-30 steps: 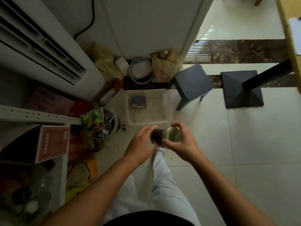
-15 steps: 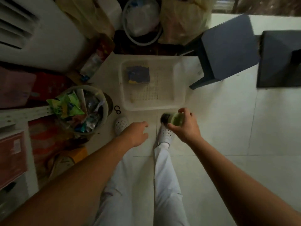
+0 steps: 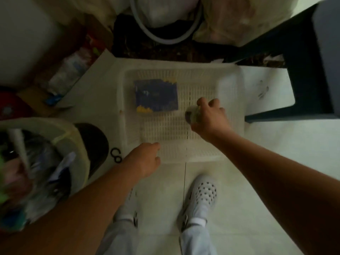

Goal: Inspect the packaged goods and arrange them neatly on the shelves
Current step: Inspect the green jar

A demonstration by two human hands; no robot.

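At the far left stands a pale round bin (image 3: pixel 74 134), stuffed with crumpled bags and wrappers, blurred at its edge. Just beside it on the tiled floor (image 3: pixel 248 208) lie two small black rings (image 3: pixel 116 156), touching each other.

The person's left hand (image 3: pixel 145 160) hangs at the near left corner of the basket. Its fingers are loosely curled and hold nothing. Whether the knuckles touch the rim I cannot tell.

The white slotted basket (image 3: pixel 236 85) sits on the floor in front of the person's feet. Inside it, toward the far left, a blue and yellow packet (image 3: pixel 156 95) lies flat on the bottom.

Over the right half of the basket is the right hand (image 3: pixel 210 117), wrapped round a small bottle (image 3: pixel 192 114). The bottle lies on its side in the grip, dark end toward the packet, greenish body under the fingers. It is above the basket floor, apart from the packet. Whether it touches the slats is hidden by the hand.

Below, a white perforated shoe (image 3: pixel 203 196) stands on the tiles, near the basket's front edge. At the far right a dark stool (image 3: pixel 305 74) stands just beside the basket.
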